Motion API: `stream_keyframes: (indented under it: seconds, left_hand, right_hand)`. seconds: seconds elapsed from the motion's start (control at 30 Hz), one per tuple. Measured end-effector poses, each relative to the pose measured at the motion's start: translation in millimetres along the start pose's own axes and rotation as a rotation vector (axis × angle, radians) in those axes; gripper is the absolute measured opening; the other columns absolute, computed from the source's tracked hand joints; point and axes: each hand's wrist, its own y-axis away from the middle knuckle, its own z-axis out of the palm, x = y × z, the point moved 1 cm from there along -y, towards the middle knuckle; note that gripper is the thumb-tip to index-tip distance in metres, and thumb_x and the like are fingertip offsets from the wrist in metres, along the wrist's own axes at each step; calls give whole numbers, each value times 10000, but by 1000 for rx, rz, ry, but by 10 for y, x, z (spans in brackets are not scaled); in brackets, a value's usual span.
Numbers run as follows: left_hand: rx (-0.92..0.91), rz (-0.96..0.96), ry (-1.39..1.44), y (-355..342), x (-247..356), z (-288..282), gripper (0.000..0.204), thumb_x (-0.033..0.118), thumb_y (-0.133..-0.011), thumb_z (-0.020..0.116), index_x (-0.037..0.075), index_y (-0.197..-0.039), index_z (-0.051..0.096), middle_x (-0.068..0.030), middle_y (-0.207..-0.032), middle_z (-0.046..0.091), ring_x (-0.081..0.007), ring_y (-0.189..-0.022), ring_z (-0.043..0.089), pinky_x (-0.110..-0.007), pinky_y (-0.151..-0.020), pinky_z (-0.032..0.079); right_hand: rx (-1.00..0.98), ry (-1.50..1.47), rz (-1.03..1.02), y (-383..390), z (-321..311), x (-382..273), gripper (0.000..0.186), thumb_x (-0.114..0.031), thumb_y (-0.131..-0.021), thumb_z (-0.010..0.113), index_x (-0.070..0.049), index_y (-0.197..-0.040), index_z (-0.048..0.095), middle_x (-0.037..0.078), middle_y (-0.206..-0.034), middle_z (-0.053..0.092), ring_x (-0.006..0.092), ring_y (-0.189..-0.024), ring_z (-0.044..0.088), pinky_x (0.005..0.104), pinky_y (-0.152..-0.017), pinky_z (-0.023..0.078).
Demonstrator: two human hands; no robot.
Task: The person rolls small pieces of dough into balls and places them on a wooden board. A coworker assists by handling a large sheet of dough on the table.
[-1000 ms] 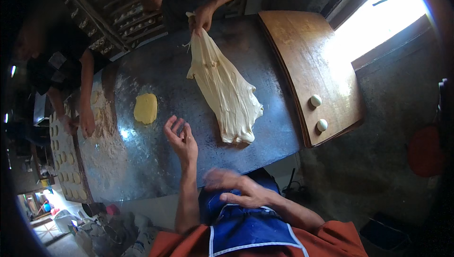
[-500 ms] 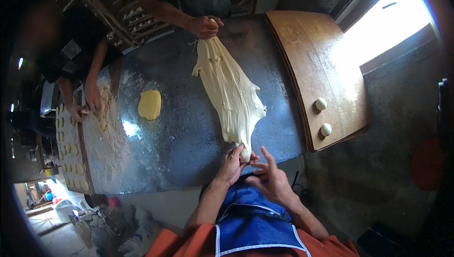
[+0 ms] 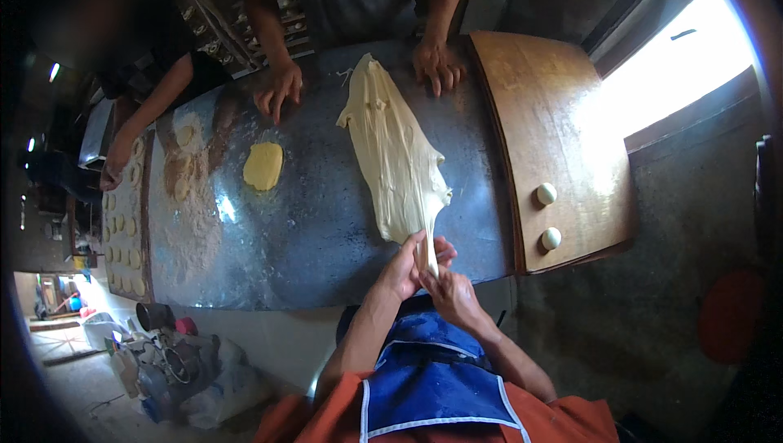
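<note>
A long stretched sheet of pale dough [image 3: 390, 141] lies across the dark metal table [image 3: 318, 223], narrowing to a twisted strip at its near end. My left hand [image 3: 401, 270] is closed around that narrow end from the left side. Just below it, my right hand [image 3: 457, 296] pinches the tip of the strip and draws it tight over the table's near edge. To the left of the sheet sits a flat yellow slab [image 3: 263, 166] of dough or fat, touched by neither of my hands.
Across the table, a co-worker's hands [image 3: 439, 66] rest on either side of the dough. Farther left, another person's hand [image 3: 121, 153] reaches over a tray [image 3: 145, 223] of small dough rounds beside scattered flour. Two dough balls [image 3: 546, 193] sit on stacked wooden boards [image 3: 563, 117] at right.
My right hand has closed on the dough's tip and pulls it thinner. The co-worker opposite has let go of the far end. The other person's hand moved to the tray.
</note>
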Motion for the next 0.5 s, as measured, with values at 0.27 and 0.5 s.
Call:
stream_keyframes:
  seconds: [0.27, 0.5]
  left_hand:
    - [-210, -64, 185, -132, -110, -138, 317, 396, -1054, 467, 97, -997, 555, 43, -686, 409, -83, -525, 362, -246, -494, 344]
    - [172, 386, -857, 157, -318, -662, 300, 268, -1049, 544, 58, -1260, 580, -129, -1024, 630, -216, -882, 634, -425, -696, 519]
  right_hand:
    - [-824, -528, -678, 701, -758, -584, 224, -206, -1017, 620, 1, -1098, 649, 195, -1025, 677, 364, -942, 679, 465, -860, 534]
    - [-454, -446, -420, -877, -111, -566, 280, -251, -1092, 564, -18, -1134, 715, 122, -982, 731, 189, -948, 691, 374, -854, 540]
